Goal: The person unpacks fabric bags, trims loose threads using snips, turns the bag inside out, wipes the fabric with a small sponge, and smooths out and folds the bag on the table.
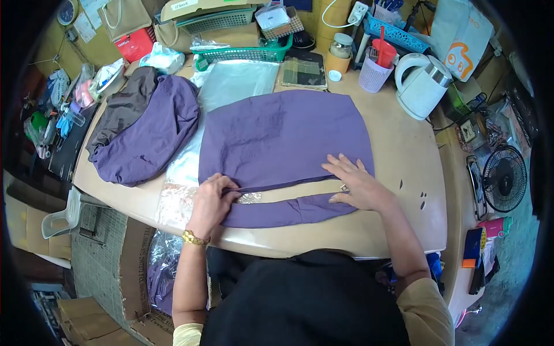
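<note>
A purple cloth piece [288,130] lies spread on the table, with a narrow purple strip [277,212] along its lower side and a gap between them. At the left ends of both, my left hand [213,199] pinches the fabric edge, fingers bent together. My right hand [358,184] rests flat with fingers spread over the right side, touching the cloth and the strip. Left of the cloth lies a bunched purple and grey fabric item [147,130]. Clear plastic bags [239,83] lie partly under the cloth.
Along the back of the table [404,150] stand a green basket [245,53], a dark notebook [304,70], a jar [340,46], a lilac cup [375,72] and a white kettle [421,86]. A black fan [504,177] is at the right. Below left is an open cardboard box [131,271].
</note>
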`<state>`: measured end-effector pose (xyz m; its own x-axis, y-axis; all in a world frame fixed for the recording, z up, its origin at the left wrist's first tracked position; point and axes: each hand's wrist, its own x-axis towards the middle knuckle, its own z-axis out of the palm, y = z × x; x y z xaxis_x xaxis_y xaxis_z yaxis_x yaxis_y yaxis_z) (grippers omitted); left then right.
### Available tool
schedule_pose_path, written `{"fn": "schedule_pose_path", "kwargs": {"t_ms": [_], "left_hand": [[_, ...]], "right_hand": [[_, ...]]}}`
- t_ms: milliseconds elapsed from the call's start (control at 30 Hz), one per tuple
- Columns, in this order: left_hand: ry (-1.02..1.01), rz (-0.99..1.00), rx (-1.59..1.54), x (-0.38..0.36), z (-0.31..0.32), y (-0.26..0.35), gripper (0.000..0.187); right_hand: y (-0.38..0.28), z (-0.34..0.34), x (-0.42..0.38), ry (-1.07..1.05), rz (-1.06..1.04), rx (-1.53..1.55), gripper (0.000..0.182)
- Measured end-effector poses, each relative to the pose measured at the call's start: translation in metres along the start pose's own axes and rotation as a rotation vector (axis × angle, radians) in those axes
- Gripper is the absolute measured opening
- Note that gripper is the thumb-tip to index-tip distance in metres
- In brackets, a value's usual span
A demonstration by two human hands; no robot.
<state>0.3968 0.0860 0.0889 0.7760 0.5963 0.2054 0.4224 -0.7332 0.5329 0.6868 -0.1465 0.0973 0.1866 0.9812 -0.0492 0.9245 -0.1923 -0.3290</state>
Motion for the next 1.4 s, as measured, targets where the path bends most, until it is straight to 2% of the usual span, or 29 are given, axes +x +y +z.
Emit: {"fn": "schedule_pose_path", "kwargs": {"t_ms": [67,233,333,467,500,533,567,600,667,700,733,767,800,867,900,933,1000,1033,1100,1200,1333,1400], "left_hand": [[-0.002,-0.041,-0.07,-0.002,-0.003,-0.008,0.012],[-0.04,-0.202,-0.255,-0.001,-0.001,-0.021,0.015],[-0.037,-0.214,-0.299,-0.001,0.002,-0.029,0.018],[-0.079,-0.198,-0.236,0.001,-0.007,-0.013,0.014],[-0.044,-0.074,-0.06,-0.002,-0.012,-0.003,0.018],[-0.005,0.05,0.117,-0.001,-0.019,0.012,0.023],[0.016,0.106,0.13,-0.002,-0.025,0.027,0.033],[0.01,0.104,0.131,-0.003,-0.029,0.036,0.033],[-0.12,0.304,-0.026,-0.008,-0.033,0.05,0.039],[-0.172,0.304,-0.021,-0.012,-0.032,0.061,0.036],[-0.221,0.305,-0.015,-0.018,-0.027,0.071,0.034],[-0.103,0.341,0.048,-0.023,-0.012,0.074,0.026],[-0.105,0.34,0.049,-0.024,-0.003,0.067,0.026],[-0.174,0.414,0.087,-0.021,0.014,0.05,0.02],[-0.152,0.4,0.092,-0.02,0.019,0.041,0.018],[-0.154,0.401,0.089,-0.02,0.015,0.039,0.018],[-0.194,0.339,-0.014,-0.018,0.004,0.038,0.019],[-0.265,0.303,-0.047,-0.017,0.001,0.039,0.02],[-0.288,0.299,-0.104,-0.014,0.001,0.034,0.022],[-0.383,0.262,-0.17,-0.009,-0.006,0.034,0.031],[-0.513,0.147,-0.03,0.001,-0.013,0.037,0.037],[-0.578,0.108,0.024,0.003,-0.019,0.046,0.04]], "right_hand": [[0.001,-0.01,-0.001,-0.22,0.105,0.06,0.094],[0.003,-0.011,-0.001,-0.238,0.104,0.027,0.098],[0.004,-0.011,-0.004,-0.245,0.092,0.021,0.101],[-0.001,-0.026,-0.002,-0.321,0.069,-0.013,0.105],[-0.006,-0.026,-0.002,-0.318,0.071,-0.013,0.105],[-0.014,-0.025,0.002,-0.23,0.055,-0.067,0.1],[-0.023,-0.023,0.006,-0.146,0.04,-0.117,0.094],[-0.032,-0.024,0.008,-0.15,0.041,-0.111,0.094],[-0.049,-0.027,0.011,-0.054,-0.134,0.308,0.07],[-0.054,-0.022,0.01,-0.062,-0.132,0.313,0.07],[-0.061,-0.016,0.005,-0.045,-0.19,0.261,0.06],[-0.066,-0.011,0.002,-0.024,-0.249,0.208,0.05],[-0.069,-0.002,-0.001,-0.025,-0.249,0.21,0.05],[-0.068,0.02,-0.002,0.096,-0.347,0.049,0.048],[-0.069,0.026,-0.002,0.201,-0.37,0.05,0.033],[-0.067,0.024,-0.004,0.199,-0.367,0.05,0.033],[-0.062,0.017,-0.008,0.158,-0.279,0.048,0.015],[-0.061,0.012,-0.006,0.158,-0.284,0.046,0.015],[-0.058,0.004,-0.001,-0.004,-0.213,0.132,0.015],[-0.052,0.007,0.006,-0.052,-0.236,0.235,0.015],[-0.061,-0.003,0.011,-0.011,-0.17,0.32,0.013],[-0.068,0.0,0.01,0.438,-0.179,0.243,0.01]]}}
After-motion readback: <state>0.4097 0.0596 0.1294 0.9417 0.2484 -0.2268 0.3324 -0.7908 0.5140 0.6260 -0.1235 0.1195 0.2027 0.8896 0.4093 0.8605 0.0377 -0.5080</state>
